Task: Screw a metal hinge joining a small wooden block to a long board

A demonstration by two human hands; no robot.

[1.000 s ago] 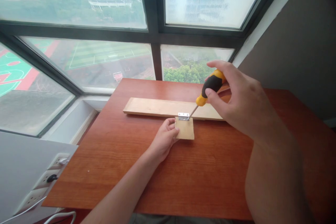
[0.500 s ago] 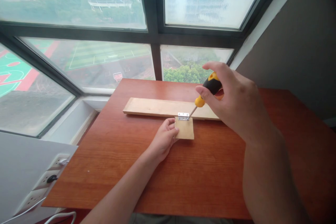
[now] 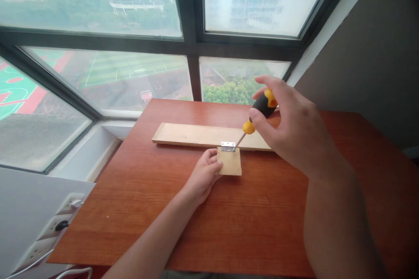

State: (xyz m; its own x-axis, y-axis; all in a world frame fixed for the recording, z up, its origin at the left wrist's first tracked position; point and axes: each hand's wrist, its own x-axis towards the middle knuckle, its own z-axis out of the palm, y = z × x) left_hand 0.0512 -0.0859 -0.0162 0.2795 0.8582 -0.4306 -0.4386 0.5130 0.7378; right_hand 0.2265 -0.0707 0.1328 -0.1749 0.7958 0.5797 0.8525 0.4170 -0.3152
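My left hand (image 3: 207, 173) is closed on the left edge of a small square wooden board (image 3: 229, 163), thumb on top. A silver metal hinge (image 3: 228, 146) lies along the board's far edge. With its thumb and fingers around the handle, my right hand (image 3: 290, 115) holds a yellow and black screwdriver (image 3: 261, 111) at a slant. The screwdriver's tip meets the hinge near its right end; any screw under it is too small to make out. Just behind the hinge lies a long pale wooden plank (image 3: 190, 134), its right end hidden by my right hand.
Everything rests on a reddish-brown wooden table (image 3: 137, 209). Large windows with dark frames (image 3: 193, 43) stand beyond its far edge. At the lower left, wall sockets (image 3: 54, 226) hold plugs with cables.
The fingers of my right hand have shifted around the screwdriver handle, which looks turned a little. My left hand still holds the small board in nearly the same place.
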